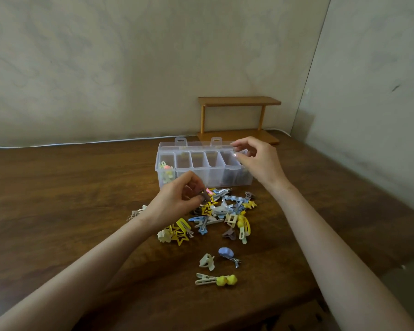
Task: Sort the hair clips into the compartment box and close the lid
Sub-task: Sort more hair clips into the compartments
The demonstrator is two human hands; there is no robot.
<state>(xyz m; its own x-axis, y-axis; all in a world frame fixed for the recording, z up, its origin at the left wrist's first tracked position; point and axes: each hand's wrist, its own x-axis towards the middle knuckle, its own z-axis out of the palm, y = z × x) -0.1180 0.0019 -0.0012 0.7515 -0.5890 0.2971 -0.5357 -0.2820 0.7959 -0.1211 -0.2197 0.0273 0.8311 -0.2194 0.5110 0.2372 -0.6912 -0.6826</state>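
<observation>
Pinching a brown clip [205, 196] with left hand [177, 199] at pile's [225, 212] 11 o'clock; curling right hand [256, 161] at box's [213, 177] 3 o'clock end, hold unclear.

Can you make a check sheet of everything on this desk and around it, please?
Surface: brown wooden table.
Job's things: clear compartment box, lid open; colourful clips in its leftmost compartment; pile of hair clips on the table in front.
Clutter: nothing seen.
Hands: left hand pinches a brownish clip; right hand curled over the box's right end, grip unclear.
Cables: white cable along the table's back edge.
Surroundings: small wooden shelf, pale wall.
</observation>
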